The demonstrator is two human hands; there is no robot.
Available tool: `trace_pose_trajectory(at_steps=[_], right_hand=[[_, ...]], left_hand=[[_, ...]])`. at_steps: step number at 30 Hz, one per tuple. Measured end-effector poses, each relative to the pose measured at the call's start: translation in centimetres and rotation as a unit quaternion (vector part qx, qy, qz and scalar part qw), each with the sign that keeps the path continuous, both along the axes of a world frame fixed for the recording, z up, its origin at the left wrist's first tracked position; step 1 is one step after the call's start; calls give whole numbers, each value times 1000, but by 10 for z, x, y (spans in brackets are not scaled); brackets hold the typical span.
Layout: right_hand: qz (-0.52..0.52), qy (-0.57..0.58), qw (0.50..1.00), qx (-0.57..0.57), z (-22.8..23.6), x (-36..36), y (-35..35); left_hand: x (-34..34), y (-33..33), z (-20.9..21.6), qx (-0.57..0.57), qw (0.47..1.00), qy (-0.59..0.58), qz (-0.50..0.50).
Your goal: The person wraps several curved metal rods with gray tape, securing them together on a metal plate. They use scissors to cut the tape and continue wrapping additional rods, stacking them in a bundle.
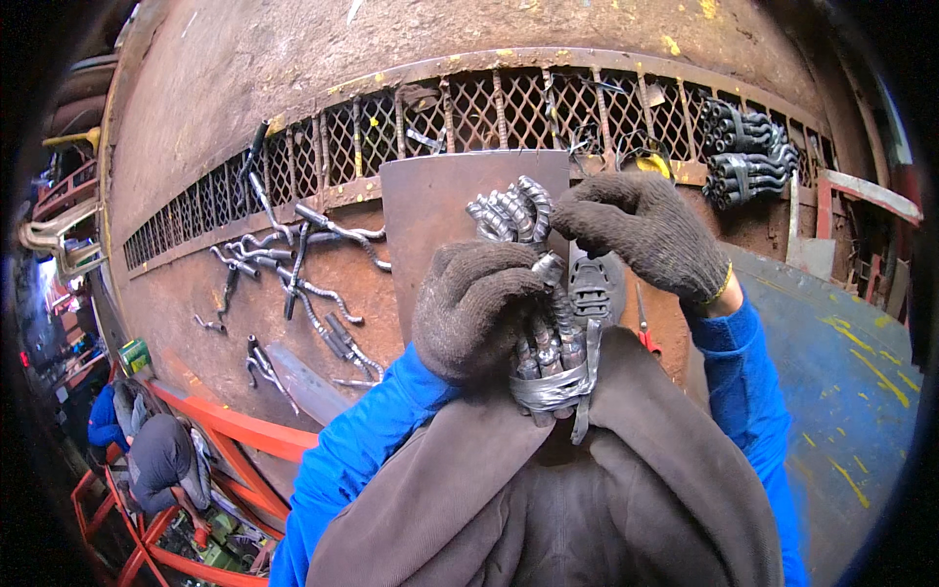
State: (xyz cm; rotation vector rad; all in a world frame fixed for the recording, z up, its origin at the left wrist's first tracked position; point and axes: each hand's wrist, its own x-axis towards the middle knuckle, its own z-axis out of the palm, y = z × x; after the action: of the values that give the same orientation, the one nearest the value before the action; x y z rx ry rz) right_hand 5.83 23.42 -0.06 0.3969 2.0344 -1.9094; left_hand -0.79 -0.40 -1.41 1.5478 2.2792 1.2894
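A bundle of bent, ribbed metal pipes (548, 344) lies along my lap, wrapped near its close end with silver tape (550, 391). A loose tail of that tape hangs down. Its far, curved ends (514, 210) rest over a brown metal plate (440, 196). My left hand (479, 305), in a dark knit glove, is curled around the bundle's left side and covers its middle. My right hand (641, 230), gloved too, has its fingers pressed together beside the far ends; what they pinch, if anything, is hidden. Below it shows a dark shoe (591, 293).
Loose bent pipes (293, 254) lie scattered at the left. Taped pipe bundles (743, 157) are stacked at the far right by a mesh grate (469, 112). Red-handled pliers or scissors (648, 333) lie near the shoe. A person (166, 465) crouches beyond a red rail (245, 430).
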Motion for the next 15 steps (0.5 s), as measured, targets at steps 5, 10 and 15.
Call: trace_pose_trajectory(at_steps=[5,10,15], right_hand=[[8,2,996,-87,-9,17,-8],[27,9,995,-96,-11,13,-7],[68,22,995,-70,-6,5,-1]], left_hand=[[0,2,2,4,1000,5,4],[-2,1,2,-4,1000,9,-3],[-3,2,0,7,1000,9,-12]])
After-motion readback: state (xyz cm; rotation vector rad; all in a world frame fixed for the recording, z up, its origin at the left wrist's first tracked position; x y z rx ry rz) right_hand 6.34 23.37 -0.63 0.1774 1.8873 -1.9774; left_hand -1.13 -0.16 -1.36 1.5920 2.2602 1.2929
